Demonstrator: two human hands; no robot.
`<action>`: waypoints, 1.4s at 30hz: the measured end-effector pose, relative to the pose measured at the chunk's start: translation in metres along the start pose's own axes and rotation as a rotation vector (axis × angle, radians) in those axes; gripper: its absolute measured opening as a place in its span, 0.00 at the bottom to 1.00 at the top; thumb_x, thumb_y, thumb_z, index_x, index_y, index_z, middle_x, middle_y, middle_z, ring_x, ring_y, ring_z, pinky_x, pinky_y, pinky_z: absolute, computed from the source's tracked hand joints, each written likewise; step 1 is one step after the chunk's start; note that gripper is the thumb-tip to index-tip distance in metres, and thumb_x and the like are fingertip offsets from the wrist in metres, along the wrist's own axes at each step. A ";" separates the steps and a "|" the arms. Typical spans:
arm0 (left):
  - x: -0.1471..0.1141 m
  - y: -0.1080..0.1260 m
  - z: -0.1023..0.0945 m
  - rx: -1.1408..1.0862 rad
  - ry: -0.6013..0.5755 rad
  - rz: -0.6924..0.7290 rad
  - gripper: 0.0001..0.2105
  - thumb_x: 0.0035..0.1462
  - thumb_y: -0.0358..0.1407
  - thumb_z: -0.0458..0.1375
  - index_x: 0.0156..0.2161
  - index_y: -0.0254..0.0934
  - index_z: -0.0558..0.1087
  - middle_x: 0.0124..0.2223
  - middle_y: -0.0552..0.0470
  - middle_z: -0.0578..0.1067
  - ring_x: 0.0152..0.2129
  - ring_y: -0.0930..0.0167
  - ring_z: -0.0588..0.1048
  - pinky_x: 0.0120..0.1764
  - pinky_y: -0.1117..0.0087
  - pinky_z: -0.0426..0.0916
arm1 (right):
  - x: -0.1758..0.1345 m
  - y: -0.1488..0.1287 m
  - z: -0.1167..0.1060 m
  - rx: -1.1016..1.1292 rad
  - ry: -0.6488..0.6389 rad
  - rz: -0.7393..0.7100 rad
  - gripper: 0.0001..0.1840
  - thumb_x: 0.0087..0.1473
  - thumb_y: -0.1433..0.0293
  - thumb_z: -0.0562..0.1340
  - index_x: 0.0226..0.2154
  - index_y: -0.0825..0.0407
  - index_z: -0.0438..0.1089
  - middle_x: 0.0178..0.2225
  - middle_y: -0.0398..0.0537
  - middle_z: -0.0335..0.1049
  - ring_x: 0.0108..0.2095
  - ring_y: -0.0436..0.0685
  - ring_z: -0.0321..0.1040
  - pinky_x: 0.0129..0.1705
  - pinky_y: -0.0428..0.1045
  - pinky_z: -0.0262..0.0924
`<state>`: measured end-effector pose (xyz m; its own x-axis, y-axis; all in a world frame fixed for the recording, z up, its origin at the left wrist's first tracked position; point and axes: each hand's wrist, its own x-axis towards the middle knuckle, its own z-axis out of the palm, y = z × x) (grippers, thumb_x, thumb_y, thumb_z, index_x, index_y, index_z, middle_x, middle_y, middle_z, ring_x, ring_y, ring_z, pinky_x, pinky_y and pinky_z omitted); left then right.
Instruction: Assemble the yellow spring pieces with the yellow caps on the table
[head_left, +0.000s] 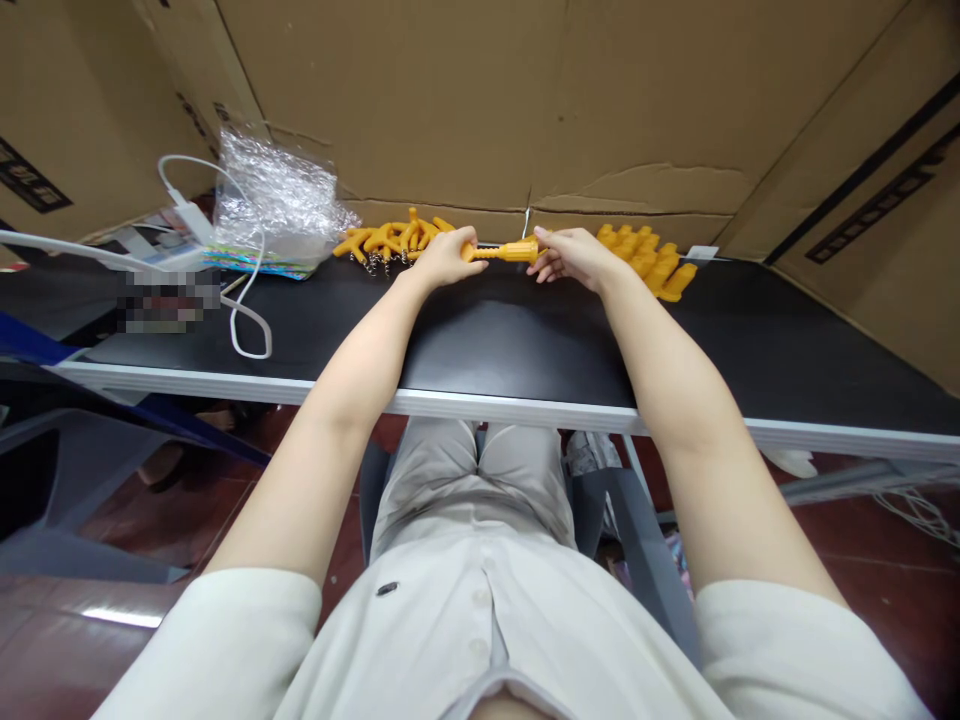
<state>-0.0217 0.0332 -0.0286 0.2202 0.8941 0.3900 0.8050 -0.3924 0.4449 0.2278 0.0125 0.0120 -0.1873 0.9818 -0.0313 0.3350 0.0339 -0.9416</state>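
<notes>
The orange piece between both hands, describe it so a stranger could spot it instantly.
On the black table, before the cardboard wall, find the left hand and right hand. Between them is the orange piece, a thin spiral meeting a ribbed end. Unlike the orange handles at left and orange sleeves at right, it alone is held.

The bench [517, 345] is black, its front rail [517, 406] silver-grey. Along the bench's back edge, orange-yellow handles [385, 235] carry silvery spirals [386, 266], and sheaths [660, 268] match that orange-yellow; toward its left end, a packet [262, 262] is streaked multicoloured.
</notes>
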 end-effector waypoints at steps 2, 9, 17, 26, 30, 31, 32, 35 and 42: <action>0.001 -0.003 0.001 0.001 0.006 0.011 0.14 0.56 0.37 0.68 0.46 0.38 0.75 0.42 0.49 0.76 0.47 0.57 0.78 0.59 0.56 0.72 | -0.003 0.000 -0.003 -0.011 -0.027 -0.031 0.18 0.69 0.57 0.74 0.41 0.54 0.73 0.30 0.50 0.81 0.23 0.49 0.74 0.28 0.42 0.68; 0.001 -0.005 0.001 0.011 0.010 0.021 0.15 0.56 0.37 0.68 0.48 0.38 0.76 0.42 0.48 0.76 0.48 0.56 0.78 0.61 0.55 0.71 | -0.007 0.003 -0.002 -0.011 0.010 -0.090 0.10 0.66 0.68 0.76 0.39 0.53 0.75 0.29 0.48 0.80 0.25 0.50 0.75 0.29 0.43 0.70; -0.003 0.002 -0.001 0.010 0.005 0.009 0.15 0.56 0.36 0.68 0.49 0.38 0.77 0.41 0.47 0.77 0.49 0.55 0.78 0.61 0.55 0.71 | 0.000 0.008 0.000 0.062 0.004 -0.075 0.15 0.64 0.64 0.78 0.41 0.55 0.75 0.25 0.48 0.79 0.22 0.52 0.75 0.28 0.45 0.71; -0.005 0.006 -0.002 0.043 -0.004 -0.005 0.15 0.57 0.37 0.68 0.49 0.38 0.76 0.43 0.46 0.78 0.48 0.54 0.78 0.58 0.55 0.71 | 0.000 0.007 0.004 0.087 0.039 -0.026 0.14 0.68 0.61 0.74 0.40 0.52 0.74 0.23 0.46 0.76 0.19 0.52 0.72 0.29 0.47 0.74; -0.001 0.000 0.002 0.033 0.020 0.045 0.15 0.57 0.39 0.69 0.49 0.40 0.76 0.42 0.48 0.78 0.47 0.55 0.78 0.57 0.56 0.72 | 0.001 0.007 0.005 0.137 0.048 -0.011 0.17 0.66 0.59 0.76 0.41 0.52 0.74 0.22 0.45 0.75 0.19 0.54 0.72 0.29 0.48 0.76; -0.001 0.000 0.002 0.033 0.020 0.047 0.16 0.57 0.39 0.69 0.49 0.40 0.76 0.42 0.47 0.79 0.47 0.55 0.78 0.57 0.57 0.73 | 0.002 0.007 0.005 0.144 0.046 -0.011 0.17 0.66 0.58 0.76 0.41 0.52 0.74 0.22 0.45 0.75 0.19 0.54 0.73 0.29 0.49 0.77; -0.001 0.000 0.002 0.036 0.018 0.043 0.16 0.57 0.39 0.69 0.49 0.40 0.76 0.42 0.47 0.79 0.47 0.55 0.79 0.57 0.57 0.72 | 0.002 0.008 0.006 0.148 0.041 -0.013 0.17 0.67 0.57 0.75 0.42 0.53 0.75 0.22 0.45 0.75 0.19 0.55 0.73 0.29 0.49 0.77; -0.002 0.002 0.001 0.054 0.017 0.033 0.16 0.58 0.38 0.68 0.50 0.39 0.76 0.42 0.46 0.79 0.47 0.54 0.79 0.57 0.56 0.72 | 0.005 0.009 0.010 0.147 0.029 -0.014 0.18 0.71 0.55 0.70 0.42 0.53 0.75 0.20 0.45 0.74 0.19 0.56 0.73 0.26 0.48 0.74; -0.002 0.002 0.001 0.017 0.036 0.053 0.16 0.58 0.37 0.69 0.50 0.41 0.75 0.41 0.48 0.79 0.47 0.55 0.79 0.57 0.57 0.72 | 0.008 0.010 0.010 0.089 0.047 0.039 0.22 0.72 0.49 0.66 0.40 0.52 0.74 0.19 0.47 0.74 0.17 0.57 0.72 0.27 0.49 0.73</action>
<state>-0.0198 0.0305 -0.0294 0.2436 0.8637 0.4413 0.8020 -0.4352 0.4091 0.2201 0.0188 -0.0013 -0.1316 0.9898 -0.0545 0.2577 -0.0189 -0.9660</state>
